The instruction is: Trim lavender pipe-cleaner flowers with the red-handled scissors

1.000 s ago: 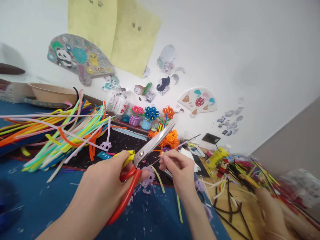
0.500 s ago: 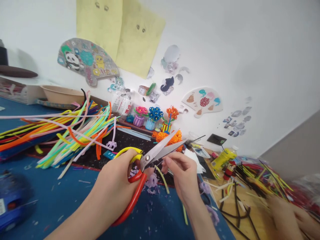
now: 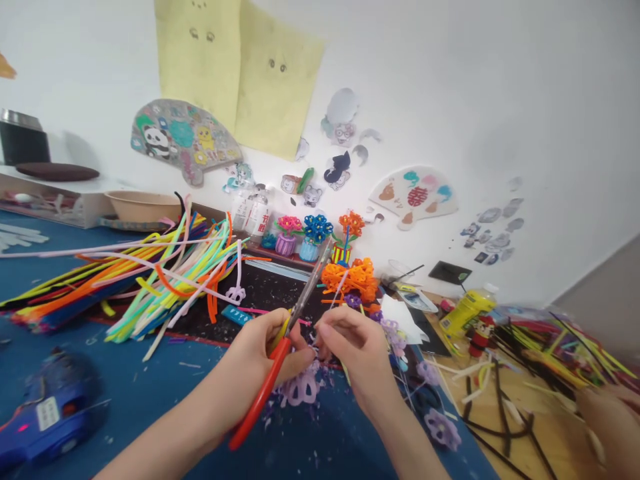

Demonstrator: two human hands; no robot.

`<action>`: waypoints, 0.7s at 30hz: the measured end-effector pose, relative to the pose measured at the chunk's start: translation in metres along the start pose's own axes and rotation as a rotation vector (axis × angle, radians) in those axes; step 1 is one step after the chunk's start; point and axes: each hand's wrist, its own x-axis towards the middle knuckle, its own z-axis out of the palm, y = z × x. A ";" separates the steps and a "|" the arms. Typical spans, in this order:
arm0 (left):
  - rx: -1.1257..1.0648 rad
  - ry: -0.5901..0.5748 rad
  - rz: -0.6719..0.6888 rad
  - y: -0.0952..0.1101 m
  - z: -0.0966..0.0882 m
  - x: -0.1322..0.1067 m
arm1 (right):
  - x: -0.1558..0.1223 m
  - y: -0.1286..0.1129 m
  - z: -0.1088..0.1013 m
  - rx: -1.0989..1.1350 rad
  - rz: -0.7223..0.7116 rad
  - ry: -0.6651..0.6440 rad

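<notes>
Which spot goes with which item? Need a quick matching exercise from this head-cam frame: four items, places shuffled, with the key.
Items:
1. red-handled scissors
2. fan-shaped panda card
3. blue pipe-cleaner flower
4. yellow bottle

Places:
A. on the white wall
B. in the left hand
C. in a small blue pot
D. on the wooden tabletop

Pairs: 1-B, 2-A, 3-C, 4-D

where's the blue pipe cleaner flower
Past the heap of pipe cleaners, three small potted flowers stand at the foot of the white wall. Yours is the middle one, blue blooms in a pale blue pot, between the pink and the orange.
</notes>
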 end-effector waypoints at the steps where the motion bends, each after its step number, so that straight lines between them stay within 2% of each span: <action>1: -0.020 -0.006 -0.018 0.000 0.000 0.000 | 0.000 0.000 0.000 0.017 0.013 -0.015; 6: -0.075 0.001 -0.064 0.005 0.000 -0.003 | 0.003 -0.001 -0.004 0.144 0.049 0.037; 10: -0.071 0.013 -0.086 0.010 0.000 -0.005 | 0.009 -0.006 -0.015 0.244 0.068 0.076; 17: -0.095 -0.048 -0.096 0.012 -0.003 -0.007 | 0.024 -0.008 -0.048 0.426 -0.092 0.292; 19: -0.095 -0.057 -0.103 0.013 -0.005 -0.007 | 0.025 -0.006 -0.052 0.413 -0.103 0.323; 21: -0.089 -0.060 -0.102 0.014 -0.006 -0.006 | 0.024 -0.005 -0.051 0.317 -0.073 0.285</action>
